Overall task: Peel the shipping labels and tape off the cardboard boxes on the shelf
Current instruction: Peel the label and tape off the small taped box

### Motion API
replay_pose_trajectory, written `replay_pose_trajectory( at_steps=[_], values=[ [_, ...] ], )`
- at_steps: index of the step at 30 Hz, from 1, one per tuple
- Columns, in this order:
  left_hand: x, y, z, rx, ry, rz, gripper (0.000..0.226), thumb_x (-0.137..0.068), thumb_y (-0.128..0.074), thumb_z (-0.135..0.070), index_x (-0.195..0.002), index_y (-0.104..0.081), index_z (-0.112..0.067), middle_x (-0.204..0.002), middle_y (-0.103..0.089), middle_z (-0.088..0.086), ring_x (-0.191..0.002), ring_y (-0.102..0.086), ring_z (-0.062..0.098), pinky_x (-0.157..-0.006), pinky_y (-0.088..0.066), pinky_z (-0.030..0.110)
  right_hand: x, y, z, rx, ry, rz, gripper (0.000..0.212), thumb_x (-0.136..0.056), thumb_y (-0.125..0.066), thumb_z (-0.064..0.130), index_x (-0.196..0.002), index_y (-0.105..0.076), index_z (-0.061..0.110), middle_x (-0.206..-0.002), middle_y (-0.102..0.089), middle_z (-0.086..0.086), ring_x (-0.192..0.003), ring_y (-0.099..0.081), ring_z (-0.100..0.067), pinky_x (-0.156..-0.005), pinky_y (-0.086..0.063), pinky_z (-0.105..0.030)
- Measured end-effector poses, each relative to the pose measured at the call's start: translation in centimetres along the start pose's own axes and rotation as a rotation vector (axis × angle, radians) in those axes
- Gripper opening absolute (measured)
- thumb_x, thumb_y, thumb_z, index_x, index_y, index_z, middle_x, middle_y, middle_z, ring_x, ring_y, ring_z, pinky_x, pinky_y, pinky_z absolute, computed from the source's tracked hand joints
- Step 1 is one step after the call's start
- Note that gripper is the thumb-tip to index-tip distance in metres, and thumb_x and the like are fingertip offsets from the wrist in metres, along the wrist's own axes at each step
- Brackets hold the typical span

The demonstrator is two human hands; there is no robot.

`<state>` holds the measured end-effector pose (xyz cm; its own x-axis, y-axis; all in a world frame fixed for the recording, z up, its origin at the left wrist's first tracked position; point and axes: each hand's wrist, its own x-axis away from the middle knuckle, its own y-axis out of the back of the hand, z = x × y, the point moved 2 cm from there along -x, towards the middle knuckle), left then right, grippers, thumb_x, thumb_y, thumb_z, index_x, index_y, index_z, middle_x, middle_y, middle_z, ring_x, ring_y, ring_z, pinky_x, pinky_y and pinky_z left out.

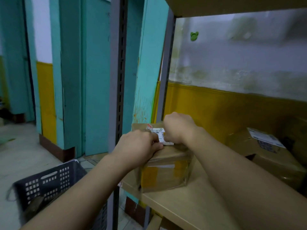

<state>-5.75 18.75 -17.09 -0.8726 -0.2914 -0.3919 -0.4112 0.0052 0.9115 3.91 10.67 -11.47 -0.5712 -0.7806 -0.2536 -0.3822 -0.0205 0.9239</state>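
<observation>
Leftmost, a dark slotted basket [48, 183] is seen on the floor beside the grey shelf upright [114, 80]; neither is judged to hinder the work. Next, the small box [166, 173], at the left end of the shelf board [191, 206], is clamped from above by the left hand [137, 146], with fingers curled over its top and thumb laid along the rim. The shipping label [159, 131] lies on the box top between both hands. Being thin paper, it is expected to tear unless drawn low and slowly from a lifted corner. The box, wrapped in glossy tape, is judged light and easily dented. The label's right edge appears pinched by the tightly curled right hand [179, 128], though the fingertips are hidden. Farther right, a second labelled box [269, 160] is set well apart.
</observation>
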Motion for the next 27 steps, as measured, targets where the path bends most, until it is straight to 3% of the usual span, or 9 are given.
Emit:
replay_pose_trajectory(
  at_steps=[2, 4, 7, 9, 14, 19, 23, 25, 27],
  values=[
    [0.1, 0.0, 0.0, 0.003, 0.0, 0.006, 0.035, -0.098, -0.043, -0.056, -0.114, -0.065, -0.034, -0.11, -0.066, -0.006, -0.099, -0.061, 0.018, -0.07, -0.042, 0.031, 0.0, -0.3, 0.5, 0.018, 0.003, -0.06, 0.017, -0.088, -0.066, 0.021, -0.103, -0.06, 0.016, -0.099, -0.057, -0.005, -0.09, -0.056, -0.024, -0.069, -0.04, -0.03],
    [0.2, 0.0, 0.0, 0.004, -0.004, 0.004, 0.035, -0.098, -0.043, -0.055, -0.114, -0.065, -0.033, -0.11, -0.067, -0.004, -0.097, -0.061, 0.018, -0.071, -0.044, 0.032, -0.2, -0.5, 0.6, 0.034, 0.002, -0.086, 0.021, -0.089, -0.065, 0.019, -0.109, -0.061, 0.015, -0.107, -0.06, -0.006, -0.094, -0.058, -0.025, -0.07, -0.04, -0.03],
    [0.2, 0.0, -0.1, 0.016, 0.0, 0.002, 0.035, -0.098, -0.044, -0.055, -0.114, -0.065, -0.032, -0.109, -0.067, -0.003, -0.097, -0.061, 0.02, -0.07, -0.041, 0.031, 0.0, -0.7, 0.4, 0.018, -0.026, -0.106, 0.012, -0.088, -0.065, 0.022, -0.096, -0.058, 0.017, -0.099, -0.058, -0.006, -0.091, -0.056, -0.026, -0.068, -0.038, -0.029],
    [0.2, 0.1, -0.2, 0.02, 0.005, 0.003, 0.035, -0.099, -0.044, -0.054, -0.115, -0.065, -0.032, -0.109, -0.067, -0.003, -0.099, -0.061, 0.02, -0.069, -0.038, 0.03, 0.0, -0.9, -0.4, -0.033, -0.087, -0.087, 0.022, -0.087, -0.067, 0.026, -0.079, -0.048, 0.016, -0.085, -0.051, -0.003, -0.081, -0.049, -0.025, -0.064, -0.037, -0.028],
    [0.3, 0.1, -0.3, 0.049, 0.001, -0.003, 0.035, -0.098, -0.045, -0.054, -0.117, -0.064, -0.032, -0.114, -0.067, -0.003, -0.101, -0.061, 0.02, -0.07, -0.038, 0.03, 0.3, -2.9, -2.5, -0.439, -0.347, -0.125, 0.033, -0.079, -0.067, 0.02, -0.055, -0.046, 0.012, -0.059, -0.045, -0.005, -0.058, -0.041, -0.024, -0.043, -0.024, -0.028],
    [0.3, 0.0, -0.1, 0.074, 0.0, -0.005, 0.034, -0.098, -0.046, -0.054, -0.117, -0.065, -0.033, -0.116, -0.067, -0.005, -0.102, -0.061, 0.018, -0.073, -0.042, 0.03, 1.2, -4.4, -3.1, -0.766, -0.481, -0.21, 0.036, -0.079, -0.073, 0.027, -0.055, -0.054, 0.008, -0.058, -0.051, -0.007, -0.059, -0.045, -0.024, -0.051, -0.032, -0.031],
    [0.3, 0.0, 0.0, 0.087, -0.004, -0.009, 0.034, -0.098, -0.046, -0.054, -0.119, -0.064, -0.034, -0.122, -0.065, -0.007, -0.104, -0.061, 0.017, -0.076, -0.045, 0.032, 1.5, -4.5, -3.6, -0.889, -0.479, -0.234, 0.037, -0.083, -0.071, 0.03, -0.075, -0.069, -0.005, -0.076, -0.065, -0.023, -0.067, -0.049, -0.024, -0.061, -0.044, -0.037],
    [0.3, 0.0, -0.1, 0.09, -0.001, -0.009, 0.034, -0.098, -0.046, -0.055, -0.12, -0.063, -0.035, -0.122, -0.065, -0.007, -0.105, -0.06, 0.017, -0.074, -0.043, 0.03, 1.5, -4.3, -3.6, -0.901, -0.473, -0.222, 0.039, -0.083, -0.069, 0.035, -0.072, -0.066, -0.002, -0.076, -0.065, -0.023, -0.069, -0.05, -0.024, -0.062, -0.042, -0.036],
    [0.3, 0.1, -0.1, 0.081, 0.005, -0.015, 0.034, -0.097, -0.047, -0.055, -0.12, -0.063, -0.036, -0.118, -0.066, -0.007, -0.103, -0.061, 0.017, -0.072, -0.041, 0.03, 1.2, -4.1, -3.4, -0.891, -0.482, -0.189, 0.044, -0.081, -0.069, 0.047, -0.061, -0.054, 0.011, -0.065, -0.056, -0.011, -0.066, -0.049, -0.024, -0.058, -0.035, -0.032]
  ],
)
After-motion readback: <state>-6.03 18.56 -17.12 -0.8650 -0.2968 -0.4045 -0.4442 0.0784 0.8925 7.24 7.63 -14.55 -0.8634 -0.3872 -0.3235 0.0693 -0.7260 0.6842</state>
